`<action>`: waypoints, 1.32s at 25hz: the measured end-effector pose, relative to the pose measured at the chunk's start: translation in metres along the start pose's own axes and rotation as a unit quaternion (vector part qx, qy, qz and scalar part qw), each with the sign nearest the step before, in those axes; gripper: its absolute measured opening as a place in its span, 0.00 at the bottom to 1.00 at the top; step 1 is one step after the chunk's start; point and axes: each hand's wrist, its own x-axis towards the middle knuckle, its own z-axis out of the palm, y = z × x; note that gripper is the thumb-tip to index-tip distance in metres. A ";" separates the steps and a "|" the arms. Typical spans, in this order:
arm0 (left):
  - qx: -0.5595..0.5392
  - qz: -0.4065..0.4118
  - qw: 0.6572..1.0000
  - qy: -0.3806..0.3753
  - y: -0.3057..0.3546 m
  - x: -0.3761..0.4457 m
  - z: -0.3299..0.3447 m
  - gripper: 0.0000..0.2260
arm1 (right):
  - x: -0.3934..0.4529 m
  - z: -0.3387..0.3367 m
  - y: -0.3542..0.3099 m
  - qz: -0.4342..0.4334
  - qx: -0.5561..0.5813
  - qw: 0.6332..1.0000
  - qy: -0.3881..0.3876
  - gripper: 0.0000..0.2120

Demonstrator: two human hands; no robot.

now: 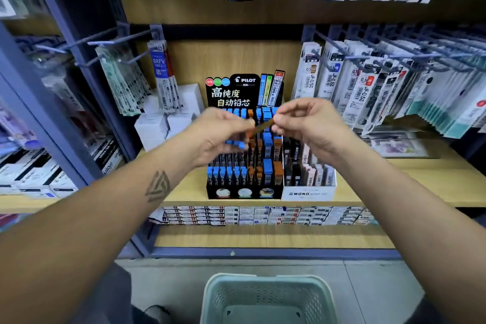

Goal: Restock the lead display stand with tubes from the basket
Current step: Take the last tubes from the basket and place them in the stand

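Both hands are up in front of the stand, sharing one tube; left hand [223,137] is curled round a small bunch of blue-capped tubes [236,143] low in the palm while its thumb and forefinger pinch the orange-capped end of a single lead tube [263,126]; right hand [302,123] pinches that tube's other end between thumb and fingertips, other fingers loosely bent; tube lies nearly level, slightly tilted, spanning the gap between the hands, motion-blurred so label unreadable. Nearest the camera, the basket [268,284] sits on the floor below; pale green, perforated walls; what shows of its inside looks bare, no tubes visible, bottom edge cut off. Beyond the hands, the lead display stand [244,192] sits on the wooden shelf [394,192]; black, tiered, rows of blue and orange caps standing upright; some slots look part-filled, though the hands block the upper tiers. White MONO box [307,193] touches its right side; hanging refill packs [394,92] on pegs behind and to both sides. Handling, my read: tube is light, rigid plastic, smooth so likely slippery; leads inside are brittle, so no dropping or bending; best held near the cap end and lowered straight down into a slot with matching cap colour; the bunch in the left could spill if that grip loosens.
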 end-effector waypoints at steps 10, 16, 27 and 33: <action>-0.041 0.077 0.995 0.039 0.008 0.022 -0.002 0.02 | 0.012 0.020 0.016 -0.099 -0.174 0.979 -0.029 0.07; 0.014 0.095 0.995 -0.003 0.004 0.020 0.002 0.05 | 0.005 0.023 0.017 -0.051 -0.127 0.988 -0.073 0.19; 0.189 0.053 0.979 -0.053 -0.007 0.016 0.000 0.07 | 0.010 0.014 0.015 -0.082 -0.107 0.990 -0.030 0.15; 0.168 0.053 0.984 0.000 0.006 0.019 -0.008 0.02 | 0.016 0.008 -0.007 -0.154 -0.150 0.976 0.035 0.10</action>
